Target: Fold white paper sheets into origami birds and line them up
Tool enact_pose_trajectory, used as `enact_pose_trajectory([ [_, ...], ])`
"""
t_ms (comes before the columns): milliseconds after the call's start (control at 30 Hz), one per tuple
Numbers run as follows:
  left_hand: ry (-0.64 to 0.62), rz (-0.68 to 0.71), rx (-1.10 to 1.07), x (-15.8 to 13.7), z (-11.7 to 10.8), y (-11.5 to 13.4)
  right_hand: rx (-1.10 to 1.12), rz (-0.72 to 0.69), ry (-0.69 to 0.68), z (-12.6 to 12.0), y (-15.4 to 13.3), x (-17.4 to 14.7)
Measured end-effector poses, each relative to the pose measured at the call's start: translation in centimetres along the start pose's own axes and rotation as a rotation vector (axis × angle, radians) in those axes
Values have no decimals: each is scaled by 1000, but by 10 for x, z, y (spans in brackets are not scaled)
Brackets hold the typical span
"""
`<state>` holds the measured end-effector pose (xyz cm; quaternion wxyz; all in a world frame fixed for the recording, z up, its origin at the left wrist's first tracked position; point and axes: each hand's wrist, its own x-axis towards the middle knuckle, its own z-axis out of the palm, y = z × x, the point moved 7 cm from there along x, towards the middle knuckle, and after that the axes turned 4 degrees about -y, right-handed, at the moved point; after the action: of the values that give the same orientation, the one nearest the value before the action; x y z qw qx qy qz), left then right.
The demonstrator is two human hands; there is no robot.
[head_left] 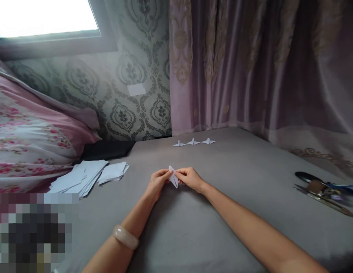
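Between both hands, a little above the grey sheet, is a small piece of folded white paper (173,179) with a narrow kite shape, its pointed end toward me. My left hand (159,182) pinches its left side between thumb and fingers. From the right, my right hand (190,178) pinches the opposite side in the same way. A pale bangle circles my left wrist. Farther back, three folded white paper birds (193,141) stand in a row with their wings spread.
At left lie a stack of larger white paper sheets (79,178) and a smaller pile of white paper squares (112,172), near a black flat item (106,150). Scissors and other tools (321,193) sit at right. Purple curtains (236,68) hang behind.
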<state>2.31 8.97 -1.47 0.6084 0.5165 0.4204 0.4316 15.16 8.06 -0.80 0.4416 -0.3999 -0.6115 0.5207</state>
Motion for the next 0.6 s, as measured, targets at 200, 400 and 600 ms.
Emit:
enact_pose_trajectory([
  [200,-90,-110,-10,3,17,7,15,50,113,-30,3,-6],
  [400,-128,-155,-74,8,36,0,63,40,268,-50,5,-19],
  [600,-194,-190,-243,9,42,-7,49,-4,297,-51,5,-23],
])
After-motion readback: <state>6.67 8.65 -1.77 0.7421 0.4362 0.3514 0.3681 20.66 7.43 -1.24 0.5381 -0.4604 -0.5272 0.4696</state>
